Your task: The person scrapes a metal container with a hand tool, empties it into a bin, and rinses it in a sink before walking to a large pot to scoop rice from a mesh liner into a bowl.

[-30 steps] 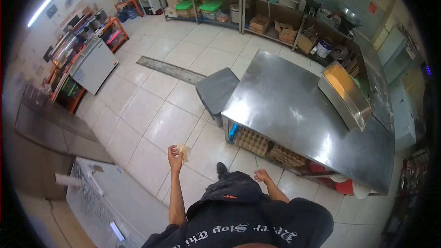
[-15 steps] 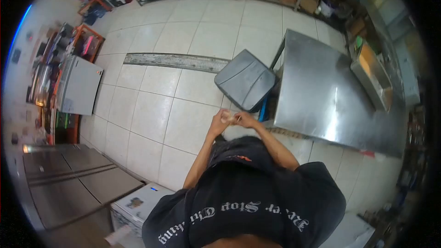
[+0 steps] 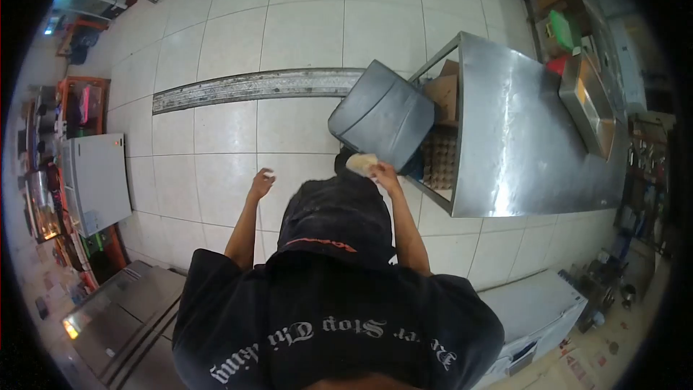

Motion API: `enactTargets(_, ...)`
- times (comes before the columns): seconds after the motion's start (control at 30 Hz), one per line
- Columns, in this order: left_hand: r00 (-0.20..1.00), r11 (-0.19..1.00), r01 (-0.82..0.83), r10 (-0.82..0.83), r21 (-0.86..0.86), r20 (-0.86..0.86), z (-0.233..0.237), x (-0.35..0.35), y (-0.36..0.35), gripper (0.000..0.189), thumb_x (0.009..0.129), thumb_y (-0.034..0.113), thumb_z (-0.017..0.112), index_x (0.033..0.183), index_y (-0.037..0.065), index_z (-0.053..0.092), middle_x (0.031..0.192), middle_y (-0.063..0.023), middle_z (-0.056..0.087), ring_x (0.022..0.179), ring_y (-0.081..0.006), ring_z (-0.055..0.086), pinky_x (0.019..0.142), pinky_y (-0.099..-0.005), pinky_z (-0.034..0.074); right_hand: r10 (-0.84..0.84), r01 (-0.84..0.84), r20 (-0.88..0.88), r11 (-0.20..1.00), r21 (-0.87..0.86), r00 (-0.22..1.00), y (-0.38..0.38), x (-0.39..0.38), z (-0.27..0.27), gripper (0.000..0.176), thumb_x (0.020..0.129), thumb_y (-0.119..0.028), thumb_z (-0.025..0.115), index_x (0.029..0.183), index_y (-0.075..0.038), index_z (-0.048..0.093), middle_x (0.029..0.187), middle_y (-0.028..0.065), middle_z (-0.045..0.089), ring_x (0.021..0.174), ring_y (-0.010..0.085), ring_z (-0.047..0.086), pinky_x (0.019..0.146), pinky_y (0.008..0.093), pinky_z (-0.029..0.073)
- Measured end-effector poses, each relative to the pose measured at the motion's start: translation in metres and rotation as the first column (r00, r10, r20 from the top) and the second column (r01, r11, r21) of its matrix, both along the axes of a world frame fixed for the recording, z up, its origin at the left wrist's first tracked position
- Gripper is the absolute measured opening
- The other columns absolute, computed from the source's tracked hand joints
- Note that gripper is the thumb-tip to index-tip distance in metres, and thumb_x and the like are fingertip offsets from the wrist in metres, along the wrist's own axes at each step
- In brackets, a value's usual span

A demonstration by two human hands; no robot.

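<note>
My right hand [image 3: 385,175] grips the edge of a flat, pale beige piece [image 3: 361,165], which sticks out to the left of its fingers. What the piece is made of is too small to tell. Off to the left, my left hand [image 3: 263,183] is held out over the floor with its fingers apart and nothing clear in them. A dark grey bin with a lid [image 3: 382,115] stands just beyond my right hand. Under the beige piece, a dark shoe partly shows.
A steel table [image 3: 534,130] is on the right, with a metal tray [image 3: 588,105] on it and egg cartons [image 3: 439,159] below. A drain grate [image 3: 260,88] crosses the tiled floor [image 3: 224,130]. A white freezer [image 3: 97,182] stands left, another white unit [image 3: 530,314] behind right.
My hands were together at the pale piece. My left hand has let go and moved left, while my right hand keeps the piece. The view has turned and shifted.
</note>
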State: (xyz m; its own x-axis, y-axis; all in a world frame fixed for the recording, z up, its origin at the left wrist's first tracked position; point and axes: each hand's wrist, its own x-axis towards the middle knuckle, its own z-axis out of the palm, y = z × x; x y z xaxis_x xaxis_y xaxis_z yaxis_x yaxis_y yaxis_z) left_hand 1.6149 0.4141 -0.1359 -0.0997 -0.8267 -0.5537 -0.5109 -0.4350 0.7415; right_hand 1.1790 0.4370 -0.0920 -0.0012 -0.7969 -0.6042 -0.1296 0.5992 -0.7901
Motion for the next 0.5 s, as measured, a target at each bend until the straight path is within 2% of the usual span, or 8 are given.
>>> enactTargets(0.07, 0.974, 0.981, 0.053, -0.092, 0.188, 0.205, -0.004, 0.056, 0.013, 0.032, 0.075, 0.018, 0.058, 0.104, 0.007, 0.050, 0.081, -0.0096, 0.059, 0.062, -0.0195, 0.057, 0.049, -0.0309, 0.049, -0.185, 0.175, 0.077, 0.977, 0.120, 0.980, -0.006, 0.012, 0.006, 0.024, 0.082, -0.029, 0.055, 0.088, -0.007, 0.060, 0.076, 0.0012, 0.060, 0.068, 0.0105, 0.057, 0.056, 0.0246, 0.043)
enactTargets(0.17, 0.948, 0.812, -0.291, 0.315, 0.506, 0.042, 0.022, 0.086, 0.051, 0.029, 0.079, 0.022, 0.058, 0.105, 0.013, 0.048, 0.078, -0.0072, 0.061, 0.061, -0.0182, 0.059, 0.044, -0.0352, 0.047, -0.370, 0.342, 0.070, 0.903, 0.260, 0.926, -0.016, 0.030, -0.001, 0.026, 0.081, -0.030, 0.056, 0.095, -0.009, 0.057, 0.079, 0.0017, 0.061, 0.070, 0.0115, 0.059, 0.058, 0.0285, 0.045)
enactTargets(0.2, 0.845, 0.577, -0.272, 0.526, 0.770, -0.096, -0.026, 0.129, 0.075, 0.029, 0.079, 0.024, 0.058, 0.105, 0.016, 0.049, 0.082, -0.0071, 0.061, 0.063, -0.0192, 0.059, 0.045, -0.0357, 0.047, -0.432, 0.400, 0.043, 0.866, 0.300, 0.901, -0.025, 0.038, -0.005, 0.026, 0.080, -0.030, 0.056, 0.095, -0.009, 0.057, 0.079, 0.0023, 0.061, 0.071, 0.0119, 0.059, 0.058, 0.0296, 0.045)
enactTargets(0.33, 0.991, 0.458, 0.001, 0.121, 0.889, -0.063, 0.035, 0.147, 0.029, 0.030, 0.078, 0.026, 0.060, 0.104, 0.017, 0.049, 0.082, -0.0063, 0.061, 0.064, -0.0189, 0.059, 0.048, -0.0349, 0.047, -0.638, 0.643, -0.160, 0.663, 0.384, 0.753, -0.043, 0.045, -0.051, 0.036, 0.082, -0.037, 0.053, 0.103, -0.008, 0.052, 0.086, 0.0071, 0.059, 0.074, 0.0184, 0.059, 0.062, 0.0340, 0.047)
enactTargets(0.4, 0.994, 0.349, 0.101, 0.001, 0.932, -0.108, 0.036, 0.169, -0.048, 0.030, 0.078, 0.026, 0.060, 0.104, 0.017, 0.049, 0.082, -0.0059, 0.060, 0.065, -0.0187, 0.059, 0.049, -0.0345, 0.047, -0.431, 0.529, -0.307, 0.695, 0.487, 0.848, -0.069, 0.045, -0.049, 0.053, 0.079, -0.046, 0.054, 0.114, -0.006, 0.046, 0.096, 0.0099, 0.056, 0.076, 0.0237, 0.059, 0.063, 0.0386, 0.049)
enactTargets(0.43, 0.991, 0.339, 0.130, -0.026, 0.932, -0.129, 0.029, 0.182, -0.094, 0.030, 0.078, 0.027, 0.061, 0.104, 0.017, 0.049, 0.082, -0.0057, 0.060, 0.065, -0.0186, 0.059, 0.049, -0.0343, 0.048, -0.532, 0.614, -0.321, 0.586, 0.529, 0.784, -0.074, 0.052, -0.055, 0.057, 0.078, -0.048, 0.055, 0.116, -0.007, 0.044, 0.099, 0.0105, 0.054, 0.079, 0.0265, 0.058, 0.060, 0.0373, 0.050)
enactTargets(0.47, 0.990, 0.380, 0.137, -0.021, 0.915, -0.140, 0.021, 0.198, -0.146, 0.030, 0.077, 0.027, 0.061, 0.104, 0.017, 0.049, 0.081, -0.0055, 0.060, 0.066, -0.0185, 0.059, 0.050, -0.0341, 0.048, -0.580, 0.633, -0.284, 0.583, 0.510, 0.763, -0.073, 0.056, -0.069, 0.062, 0.076, -0.050, 0.056, 0.121, -0.009, 0.041, 0.097, 0.0103, 0.053, 0.077, 0.0258, 0.058, 0.056, 0.0361, 0.050)
enactTargets(0.5, 0.989, 0.615, 0.041, 0.086, 0.787, -0.119, -0.011, 0.226, -0.199, 0.030, 0.077, 0.025, 0.060, 0.104, 0.015, 0.050, 0.080, -0.0057, 0.060, 0.067, -0.0179, 0.059, 0.052, -0.0332, 0.047, -0.575, 0.614, -0.251, 0.616, 0.493, 0.779, -0.084, 0.062, -0.078, 0.061, 0.076, -0.049, 0.055, 0.120, -0.009, 0.042, 0.097, 0.0103, 0.053, 0.077, 0.0256, 0.058, 0.056, 0.0361, 0.050)
